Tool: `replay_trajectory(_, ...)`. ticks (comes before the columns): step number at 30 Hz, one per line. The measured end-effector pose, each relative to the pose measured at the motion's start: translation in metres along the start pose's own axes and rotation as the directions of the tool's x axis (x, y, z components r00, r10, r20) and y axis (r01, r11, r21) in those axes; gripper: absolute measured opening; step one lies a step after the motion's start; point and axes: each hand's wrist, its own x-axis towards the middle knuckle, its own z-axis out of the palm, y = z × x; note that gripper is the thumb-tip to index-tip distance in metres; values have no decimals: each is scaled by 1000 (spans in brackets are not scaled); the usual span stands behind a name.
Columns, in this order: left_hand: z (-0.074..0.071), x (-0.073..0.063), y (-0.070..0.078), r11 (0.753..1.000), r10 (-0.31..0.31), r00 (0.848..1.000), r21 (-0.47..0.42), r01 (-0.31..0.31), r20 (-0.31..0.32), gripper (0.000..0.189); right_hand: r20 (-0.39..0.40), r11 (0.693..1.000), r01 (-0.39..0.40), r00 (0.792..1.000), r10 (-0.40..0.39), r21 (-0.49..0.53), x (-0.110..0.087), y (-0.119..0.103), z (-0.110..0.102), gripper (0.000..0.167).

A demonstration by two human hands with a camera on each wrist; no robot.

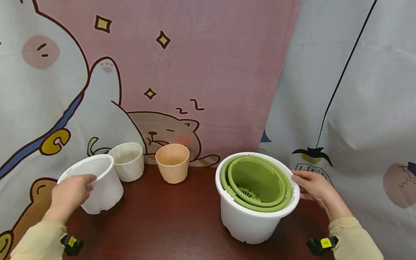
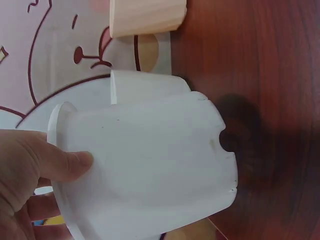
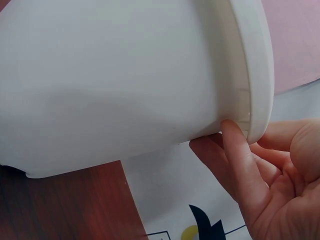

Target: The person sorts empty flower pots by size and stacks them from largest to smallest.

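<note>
Two hands are at work, each on a white pot over a dark red-brown table (image 1: 165, 233). At the left of the head view, the left hand (image 1: 70, 196) pinches the smaller white pot (image 1: 104, 193) by its rim, the thumb laid along the outer wall in the left wrist view. That pot is tilted, its mouth toward the upper left and its notched base toward the lower right; whether the base touches the table I cannot tell. Right of centre in the head view is the large white pot (image 1: 248, 226), with an outer green pot (image 1: 229, 191) nested inside it and an inner green pot (image 1: 256, 175) inside that, slots showing in the innermost floor. The right hand (image 1: 312, 186) pinches the large pot's rim at its right side, fingers bent up beneath the lip in the right wrist view. A pale cup (image 1: 132, 168) sits left of centre, partly covered by the smaller white pot, and a peach cup (image 1: 172, 172) is just beside it to the right. Behind everything hangs a printed cloth (image 1: 217, 64), pink and cartoon-covered toward the left, greyish at the right.
</note>
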Motion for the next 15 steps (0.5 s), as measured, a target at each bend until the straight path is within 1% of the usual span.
replay_trajectory(8,-4,0,21,996,87,994,-12,-88,-61,27,4,1000,5,1000,-5,8,0,0,0,57)
replay_trajectory(15,-9,0,39,989,145,985,-20,-147,-89,27,0,1000,10,1000,-10,9,0,0,1,56)
